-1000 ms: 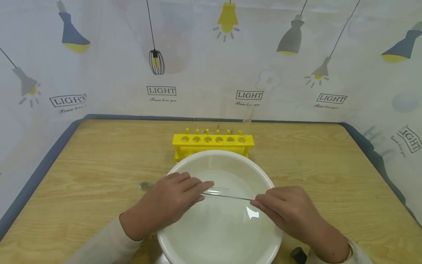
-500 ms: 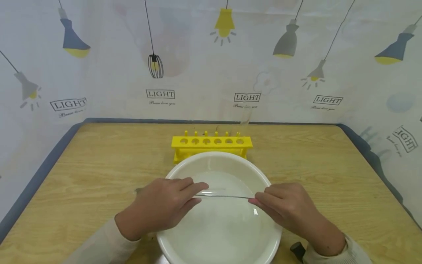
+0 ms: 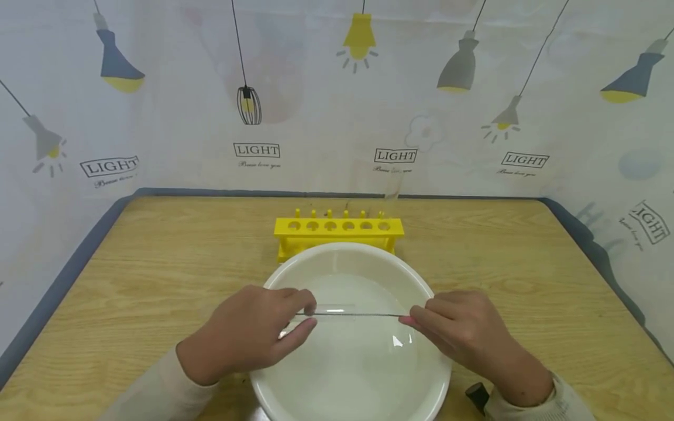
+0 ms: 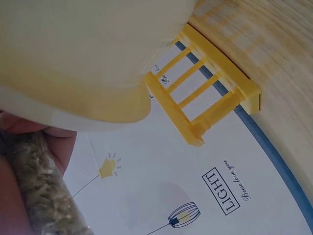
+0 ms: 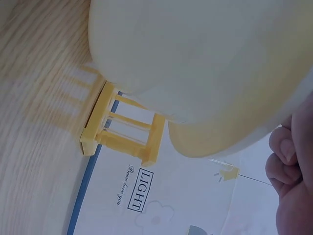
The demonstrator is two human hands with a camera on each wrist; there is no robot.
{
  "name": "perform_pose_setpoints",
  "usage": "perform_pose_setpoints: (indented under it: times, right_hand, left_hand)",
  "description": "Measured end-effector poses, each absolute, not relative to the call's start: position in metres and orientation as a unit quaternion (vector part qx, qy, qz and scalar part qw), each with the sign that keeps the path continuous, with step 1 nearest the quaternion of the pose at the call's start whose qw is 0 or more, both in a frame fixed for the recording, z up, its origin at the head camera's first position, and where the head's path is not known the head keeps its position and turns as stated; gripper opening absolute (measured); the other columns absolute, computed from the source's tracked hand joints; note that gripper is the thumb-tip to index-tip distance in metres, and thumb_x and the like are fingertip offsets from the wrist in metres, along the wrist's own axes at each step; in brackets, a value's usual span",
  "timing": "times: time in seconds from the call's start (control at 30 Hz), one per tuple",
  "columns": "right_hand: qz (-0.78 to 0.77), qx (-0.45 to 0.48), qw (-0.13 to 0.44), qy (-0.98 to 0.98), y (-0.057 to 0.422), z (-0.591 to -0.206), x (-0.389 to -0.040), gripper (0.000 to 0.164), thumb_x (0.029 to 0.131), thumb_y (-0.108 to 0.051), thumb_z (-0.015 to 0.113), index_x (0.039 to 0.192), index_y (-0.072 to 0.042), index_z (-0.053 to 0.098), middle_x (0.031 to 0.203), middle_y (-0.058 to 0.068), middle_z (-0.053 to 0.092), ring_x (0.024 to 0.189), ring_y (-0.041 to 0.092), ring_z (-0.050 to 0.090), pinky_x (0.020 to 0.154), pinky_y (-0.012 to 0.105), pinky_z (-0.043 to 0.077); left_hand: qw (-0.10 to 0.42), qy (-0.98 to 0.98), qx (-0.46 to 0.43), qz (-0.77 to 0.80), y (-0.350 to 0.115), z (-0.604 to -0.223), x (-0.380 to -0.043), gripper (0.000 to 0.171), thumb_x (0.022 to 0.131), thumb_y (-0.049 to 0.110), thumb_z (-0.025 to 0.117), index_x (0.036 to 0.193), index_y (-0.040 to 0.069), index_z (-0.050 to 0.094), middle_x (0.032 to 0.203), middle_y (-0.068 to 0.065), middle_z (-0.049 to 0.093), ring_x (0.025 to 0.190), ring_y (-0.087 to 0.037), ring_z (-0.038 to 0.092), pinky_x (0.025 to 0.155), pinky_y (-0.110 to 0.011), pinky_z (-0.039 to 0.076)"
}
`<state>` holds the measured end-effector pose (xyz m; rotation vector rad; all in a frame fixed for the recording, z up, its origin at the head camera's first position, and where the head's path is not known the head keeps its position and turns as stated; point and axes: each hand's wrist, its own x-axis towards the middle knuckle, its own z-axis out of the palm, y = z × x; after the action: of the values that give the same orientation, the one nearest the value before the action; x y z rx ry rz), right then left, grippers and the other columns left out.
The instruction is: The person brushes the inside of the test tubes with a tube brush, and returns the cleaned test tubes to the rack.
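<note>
Over a white basin (image 3: pixel 348 248) of water, my left hand (image 3: pixel 253 327) grips a clear glass test tube (image 3: pixel 339 308), its fingers curled round it. A brush's thin twisted wire handle (image 3: pixel 368 314) runs level from the tube to my right hand (image 3: pixel 468 327). The right thumb and fingers pinch the wire's end, beside a pink bit at the fingertips. In the left wrist view, the grey-brown bristles (image 4: pixel 44 188) of the test tube brush show packed behind shiny glass. Curled right fingers (image 5: pixel 286 152) appear in the right wrist view, the wire hidden there.
Directly behind the basin stands a yellow test tube rack (image 3: pixel 338 227) with holes and pegs. A clear tube (image 3: pixel 392 192) rises at the rack's right end. A dark cylindrical object (image 3: pixel 477 396) lies by the right wrist. A printed curtain (image 3: pixel 321 164) borders the wooden table (image 3: pixel 158 251).
My left hand has slid left with the tube, and more of the brush wire shows between the hands. The bristles left of that hand are no longer visible in the head view. My right hand barely moves.
</note>
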<state>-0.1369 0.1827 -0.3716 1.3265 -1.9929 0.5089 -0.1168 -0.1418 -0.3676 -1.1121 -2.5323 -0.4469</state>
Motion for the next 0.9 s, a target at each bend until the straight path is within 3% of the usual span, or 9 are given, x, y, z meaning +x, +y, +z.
perform_pose_setpoints:
  times: [0.3, 0.5, 0.67, 0.8, 0.9]
  right_hand:
    - [0.191, 0.503, 0.34, -0.771, 0.186, -0.372, -0.139, 0.038, 0.103, -0.034, 0.055, 0.075, -0.012, 0.069, 0.056, -0.009, 0.049, 0.047, 0.0, 0.033, 0.045, 0.008, 0.029]
    - [0.246, 0.486, 0.24, -0.803, 0.195, -0.374, -0.14, 0.035, 0.102, -0.034, 0.058, 0.074, -0.016, 0.071, 0.062, -0.011, 0.059, 0.053, -0.004, 0.042, 0.05, 0.006, 0.036]
    - [0.316, 0.481, 0.138, -0.806, 0.201, -0.375, -0.143, 0.014, 0.093, -0.015, 0.072, 0.079, -0.018, 0.07, 0.066, -0.011, 0.061, 0.058, -0.009, 0.043, 0.051, 0.004, 0.036]
    - [0.33, 0.45, 0.079, -0.826, 0.206, -0.373, -0.143, 0.019, 0.088, -0.005, 0.075, 0.078, -0.02, 0.067, 0.065, -0.013, 0.056, 0.059, -0.009, 0.041, 0.05, 0.007, 0.036]
    - [0.344, 0.41, 0.065, -0.842, 0.211, -0.37, -0.143, 0.025, 0.089, -0.002, 0.072, 0.076, -0.022, 0.065, 0.062, -0.015, 0.05, 0.058, -0.009, 0.039, 0.048, 0.009, 0.035]
  left_hand:
    - [0.182, -0.898, -0.375, -0.144, -0.143, -0.366, -0.118, 0.012, 0.089, 0.026, 0.064, 0.082, 0.02, 0.057, 0.065, 0.013, 0.056, 0.046, 0.002, 0.025, 0.044, -0.013, 0.021]
    - [0.219, -0.886, -0.389, -0.122, -0.143, -0.37, -0.123, 0.019, 0.095, 0.033, 0.058, 0.081, 0.019, 0.056, 0.063, 0.012, 0.053, 0.047, 0.001, 0.029, 0.044, -0.014, 0.02]
    - [0.225, -0.884, -0.395, -0.112, -0.144, -0.372, -0.125, 0.031, 0.103, 0.043, 0.048, 0.086, 0.02, 0.059, 0.066, 0.012, 0.056, 0.047, 0.0, 0.033, 0.044, -0.015, 0.022]
    - [0.228, -0.884, -0.395, -0.103, -0.145, -0.373, -0.126, 0.038, 0.105, 0.048, 0.042, 0.089, 0.02, 0.061, 0.066, 0.012, 0.055, 0.047, -0.001, 0.035, 0.044, -0.016, 0.023]
    - [0.243, -0.886, -0.385, -0.093, -0.148, -0.374, -0.129, 0.046, 0.106, 0.053, 0.035, 0.087, 0.019, 0.059, 0.061, 0.011, 0.05, 0.046, -0.001, 0.032, 0.043, -0.016, 0.021]
